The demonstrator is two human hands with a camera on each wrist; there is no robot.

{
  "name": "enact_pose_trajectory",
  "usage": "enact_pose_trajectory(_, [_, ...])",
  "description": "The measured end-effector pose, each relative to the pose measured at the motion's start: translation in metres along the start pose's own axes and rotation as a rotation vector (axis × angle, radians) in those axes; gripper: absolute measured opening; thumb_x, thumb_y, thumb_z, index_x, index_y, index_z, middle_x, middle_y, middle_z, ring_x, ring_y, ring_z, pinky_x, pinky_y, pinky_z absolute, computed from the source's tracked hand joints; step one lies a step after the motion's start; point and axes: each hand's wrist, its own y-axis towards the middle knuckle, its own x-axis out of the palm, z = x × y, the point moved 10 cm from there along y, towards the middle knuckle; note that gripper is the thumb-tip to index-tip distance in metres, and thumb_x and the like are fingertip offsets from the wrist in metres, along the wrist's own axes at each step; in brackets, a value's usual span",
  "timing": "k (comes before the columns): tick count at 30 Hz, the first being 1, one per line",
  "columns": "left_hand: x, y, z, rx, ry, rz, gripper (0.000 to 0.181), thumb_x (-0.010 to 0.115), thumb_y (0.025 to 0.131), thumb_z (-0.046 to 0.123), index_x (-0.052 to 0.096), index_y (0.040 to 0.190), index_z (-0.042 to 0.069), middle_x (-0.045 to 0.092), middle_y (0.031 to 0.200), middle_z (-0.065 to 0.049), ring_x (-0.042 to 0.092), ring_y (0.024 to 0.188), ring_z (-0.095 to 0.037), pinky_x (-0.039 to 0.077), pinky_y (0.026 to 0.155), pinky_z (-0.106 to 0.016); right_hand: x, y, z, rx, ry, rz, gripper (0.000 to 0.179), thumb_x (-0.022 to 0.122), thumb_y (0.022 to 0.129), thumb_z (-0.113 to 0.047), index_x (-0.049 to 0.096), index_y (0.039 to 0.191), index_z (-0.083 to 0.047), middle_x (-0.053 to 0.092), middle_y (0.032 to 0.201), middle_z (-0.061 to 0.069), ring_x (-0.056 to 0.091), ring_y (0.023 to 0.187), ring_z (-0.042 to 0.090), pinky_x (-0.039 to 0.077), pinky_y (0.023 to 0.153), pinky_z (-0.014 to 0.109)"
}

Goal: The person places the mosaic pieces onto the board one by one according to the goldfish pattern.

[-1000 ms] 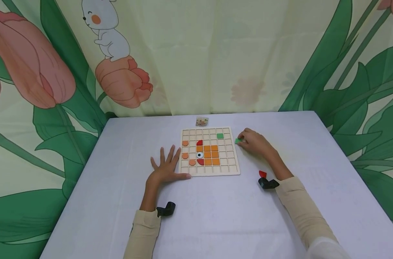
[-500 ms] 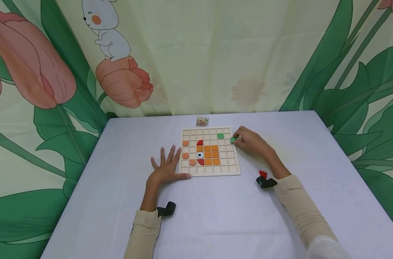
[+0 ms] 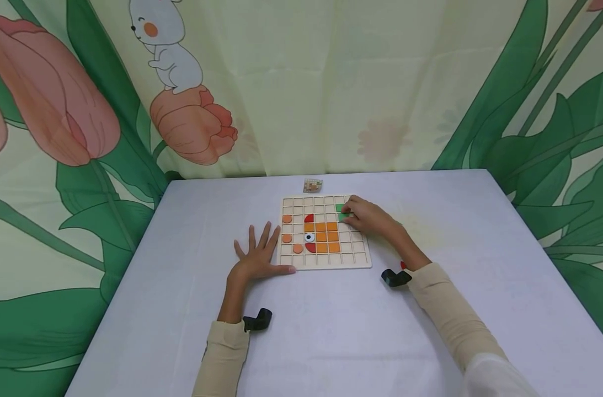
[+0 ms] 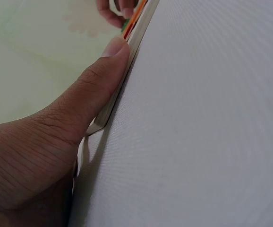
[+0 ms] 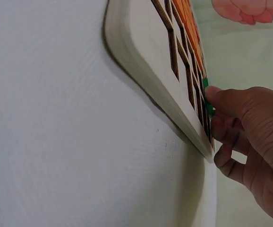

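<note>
A pale wooden grid board [image 3: 356,259] lies on the table. My left hand [image 3: 255,262] spreads its fingers beside the board's left edge, with the thumb [image 4: 103,75] resting on the front left corner. Over the upper right cells, my right hand [image 3: 369,216] pinches a green tile [image 3: 343,218] between thumb and fingers. Just behind it lies another green tile [image 3: 339,208], partly covered by the fingertips. The board also bears a block of orange square tiles [image 3: 327,237], a red quarter-round piece [image 3: 309,218], an eye tile [image 3: 309,237] and orange discs [image 3: 287,238].
Behind the board is a small patterned packet or card [image 3: 313,186], too small to read. A red piece [image 3: 403,265] lies on the white tablecloth [image 3: 321,336], mostly hidden by the right wrist. A printed curtain [image 3: 301,110] hangs past the table's far edge.
My right hand has carried the green tile leftward from beside the board to over its upper right cells. The right forearm now hides most of the red piece. My left hand stays put.
</note>
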Motion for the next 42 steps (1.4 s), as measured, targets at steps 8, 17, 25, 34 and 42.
enact_pose_trajectory(8, [0.001, 0.0, 0.001, -0.012, 0.003, -0.008, 0.119, 0.067, 0.071, 0.074, 0.002, 0.158, 0.028, -0.012, 0.166, -0.003, -0.025, 0.147, -0.04, -0.013, 0.105, -0.076, 0.001, 0.001, -0.002, 0.0, 0.009, 0.014, 0.027, 0.064, 0.096, -0.018, 0.065, 0.117, -0.002, 0.058, 0.115, 0.011, 0.057, 0.101, 0.023, 0.05, 0.09, 0.039])
enact_pose_trajectory(17, [0.001, 0.0, 0.001, -0.01, -0.001, -0.014, 0.119, 0.068, 0.071, 0.074, 0.002, 0.158, 0.027, -0.012, 0.166, -0.002, -0.025, 0.147, -0.04, -0.013, 0.106, -0.076, 0.003, 0.0, -0.002, 0.019, 0.025, -0.003, 0.029, 0.064, 0.096, -0.019, 0.065, 0.119, -0.002, 0.058, 0.117, 0.011, 0.057, 0.102, 0.024, 0.05, 0.093, 0.039])
enact_pose_trajectory(25, [0.001, -0.001, 0.001, -0.011, 0.004, -0.012, 0.119, 0.068, 0.071, 0.074, 0.001, 0.158, 0.028, -0.012, 0.166, -0.002, -0.025, 0.147, -0.04, -0.013, 0.105, -0.076, 0.0, -0.003, -0.002, 0.044, 0.016, 0.003, 0.031, 0.066, 0.094, -0.019, 0.065, 0.12, -0.002, 0.059, 0.117, 0.011, 0.056, 0.102, 0.024, 0.05, 0.093, 0.039])
enact_pose_trajectory(34, [0.002, -0.001, 0.001, -0.013, 0.016, -0.025, 0.119, 0.068, 0.071, 0.074, 0.001, 0.158, 0.027, -0.013, 0.166, -0.003, -0.025, 0.147, -0.04, -0.012, 0.106, -0.076, -0.008, -0.015, 0.006, 0.085, 0.019, 0.032, 0.033, 0.067, 0.094, -0.021, 0.065, 0.121, -0.003, 0.061, 0.116, 0.011, 0.057, 0.102, 0.024, 0.051, 0.094, 0.04])
enact_pose_trajectory(42, [0.0, -0.002, 0.002, -0.006, 0.006, -0.011, 0.119, 0.068, 0.071, 0.074, 0.003, 0.159, 0.027, -0.011, 0.166, -0.004, -0.024, 0.147, -0.041, -0.012, 0.106, -0.077, -0.021, -0.034, 0.008, 0.079, 0.046, 0.039, 0.029, 0.068, 0.093, -0.021, 0.068, 0.116, -0.003, 0.064, 0.106, 0.011, 0.055, 0.086, 0.021, 0.05, 0.075, 0.031])
